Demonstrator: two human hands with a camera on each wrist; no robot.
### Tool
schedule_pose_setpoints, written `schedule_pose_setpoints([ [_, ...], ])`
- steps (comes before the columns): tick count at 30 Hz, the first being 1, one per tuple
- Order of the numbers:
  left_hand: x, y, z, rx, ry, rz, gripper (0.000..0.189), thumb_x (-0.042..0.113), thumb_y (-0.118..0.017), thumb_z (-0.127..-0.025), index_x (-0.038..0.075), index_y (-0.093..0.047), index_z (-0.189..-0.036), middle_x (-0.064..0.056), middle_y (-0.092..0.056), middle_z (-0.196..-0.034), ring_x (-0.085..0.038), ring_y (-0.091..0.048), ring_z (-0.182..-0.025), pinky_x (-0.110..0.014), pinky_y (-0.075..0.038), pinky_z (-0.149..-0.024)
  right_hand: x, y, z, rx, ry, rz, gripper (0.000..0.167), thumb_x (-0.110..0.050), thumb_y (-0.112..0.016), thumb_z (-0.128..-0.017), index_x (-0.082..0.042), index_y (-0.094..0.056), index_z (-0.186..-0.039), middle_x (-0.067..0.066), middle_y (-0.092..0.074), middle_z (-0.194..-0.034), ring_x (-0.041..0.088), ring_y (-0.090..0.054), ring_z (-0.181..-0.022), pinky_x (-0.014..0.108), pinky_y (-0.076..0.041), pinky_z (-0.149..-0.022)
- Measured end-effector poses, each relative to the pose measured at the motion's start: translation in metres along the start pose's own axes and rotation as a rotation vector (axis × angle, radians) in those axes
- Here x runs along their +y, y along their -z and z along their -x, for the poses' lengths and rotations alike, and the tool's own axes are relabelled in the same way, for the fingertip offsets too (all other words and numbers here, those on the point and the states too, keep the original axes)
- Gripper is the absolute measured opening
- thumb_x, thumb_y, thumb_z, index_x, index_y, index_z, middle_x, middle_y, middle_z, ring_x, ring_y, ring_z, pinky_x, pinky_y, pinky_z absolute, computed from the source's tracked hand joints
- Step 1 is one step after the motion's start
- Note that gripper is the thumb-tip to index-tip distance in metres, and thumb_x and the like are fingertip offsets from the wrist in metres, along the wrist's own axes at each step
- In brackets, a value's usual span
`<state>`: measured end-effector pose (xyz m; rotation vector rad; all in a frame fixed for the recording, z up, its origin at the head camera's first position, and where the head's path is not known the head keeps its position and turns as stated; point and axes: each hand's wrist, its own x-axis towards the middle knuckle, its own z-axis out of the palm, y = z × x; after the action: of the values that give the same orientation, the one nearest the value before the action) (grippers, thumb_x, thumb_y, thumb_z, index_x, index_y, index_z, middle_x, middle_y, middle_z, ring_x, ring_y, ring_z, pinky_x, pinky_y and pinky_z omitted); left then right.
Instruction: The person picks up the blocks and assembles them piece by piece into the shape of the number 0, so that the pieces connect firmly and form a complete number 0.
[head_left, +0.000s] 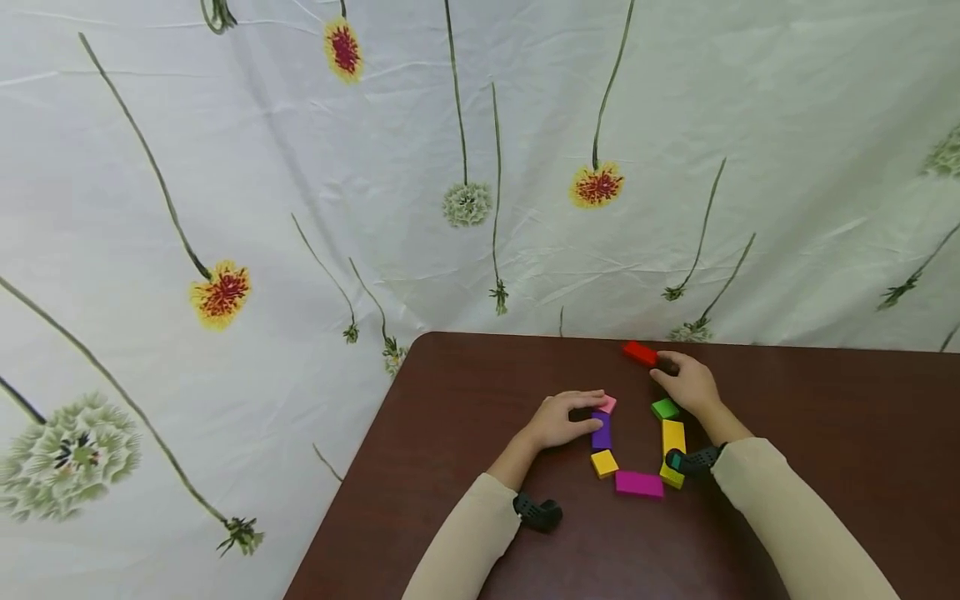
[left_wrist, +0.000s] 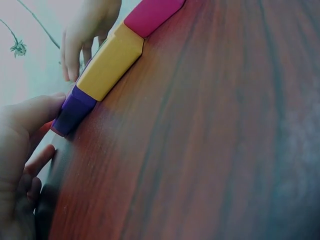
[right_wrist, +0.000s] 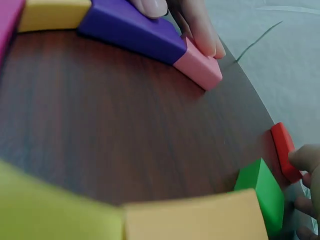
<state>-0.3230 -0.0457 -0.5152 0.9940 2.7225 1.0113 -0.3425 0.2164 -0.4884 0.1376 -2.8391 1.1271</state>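
Note:
My left hand point(head_left: 558, 419) rests on the left side of a curved row of coloured blocks. Its thumb touches the purple block point(head_left: 602, 437) and a fingertip lies on the pink block point(right_wrist: 200, 70) at the row's far end. Beyond the right side, my right hand point(head_left: 692, 385) pinches one end of a red block point(head_left: 639, 352) between thumb and fingers, near the table's back edge. The red block is apart from the green block point(head_left: 664, 409), which ends the right side. A yellow block point(head_left: 604, 464) and a magenta block point(head_left: 639, 484) continue the row at the front.
On the right side, a longer yellow block point(head_left: 673, 436) and a yellow-green block point(head_left: 672, 477) lie beneath the right wrist's dark strap point(head_left: 697, 460). The dark brown table point(head_left: 450, 400) ends at the back against a flower-patterned cloth point(head_left: 420, 125).

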Motion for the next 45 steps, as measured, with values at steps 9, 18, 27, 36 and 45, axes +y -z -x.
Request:
schedule_pose_setpoints([
  [9, 0.009, -0.006, -0.002, -0.015, -0.022, 0.015, 0.043, 0.030, -0.064, -0.095, 0.018, -0.060, -0.137, 0.009, -0.050, -0.144, -0.015, -0.042, -0.134, -0.048, -0.025, -0.111, 0.004, 0.002, -0.009, 0.012, -0.031, 0.144, 0.051, -0.019, -0.059, -0.096, 0.010, -0.047, -0.137, 0.034, -0.044, -0.137, 0.052, -0.044, -0.121, 0.062, -0.037, -0.097],
  [18, 0.013, -0.009, -0.005, -0.009, -0.047, -0.006, 0.044, 0.031, -0.062, -0.096, 0.017, -0.060, -0.137, 0.009, -0.050, -0.144, -0.013, -0.043, -0.133, -0.043, -0.027, -0.111, 0.005, 0.010, -0.009, 0.032, -0.022, 0.229, 0.044, -0.020, -0.061, -0.097, 0.007, -0.056, -0.131, 0.034, -0.055, -0.125, 0.047, -0.055, -0.102, 0.054, -0.046, -0.082],
  [27, 0.008, -0.006, -0.004, -0.016, -0.017, 0.001, 0.044, 0.032, -0.063, -0.095, 0.019, -0.060, -0.137, 0.010, -0.049, -0.144, -0.013, -0.042, -0.133, -0.044, -0.026, -0.111, 0.008, 0.010, -0.002, 0.063, 0.055, 0.118, 0.041, -0.018, -0.065, -0.094, 0.008, -0.059, -0.126, 0.011, -0.050, -0.060, 0.021, -0.036, -0.052, 0.035, -0.033, -0.057],
  [36, 0.002, -0.002, -0.002, -0.014, -0.026, -0.005, 0.044, 0.030, -0.063, -0.096, 0.018, -0.059, -0.137, 0.009, -0.049, -0.144, -0.014, -0.043, -0.133, -0.040, -0.029, -0.110, 0.000, 0.004, 0.012, 0.007, 0.102, 0.039, 0.040, -0.020, -0.068, -0.092, 0.002, -0.064, -0.125, 0.030, -0.062, -0.116, 0.027, -0.047, -0.067, 0.033, -0.033, -0.057],
  [45, -0.001, 0.001, 0.001, -0.011, -0.004, 0.005, 0.044, 0.031, -0.063, -0.096, 0.019, -0.059, -0.138, 0.009, -0.049, -0.144, -0.015, -0.043, -0.133, -0.042, -0.029, -0.110, -0.004, 0.004, 0.023, -0.059, 0.132, 0.016, 0.038, -0.018, -0.069, -0.092, 0.001, -0.065, -0.124, 0.031, -0.058, -0.123, 0.017, -0.037, -0.054, 0.033, -0.036, -0.057],
])
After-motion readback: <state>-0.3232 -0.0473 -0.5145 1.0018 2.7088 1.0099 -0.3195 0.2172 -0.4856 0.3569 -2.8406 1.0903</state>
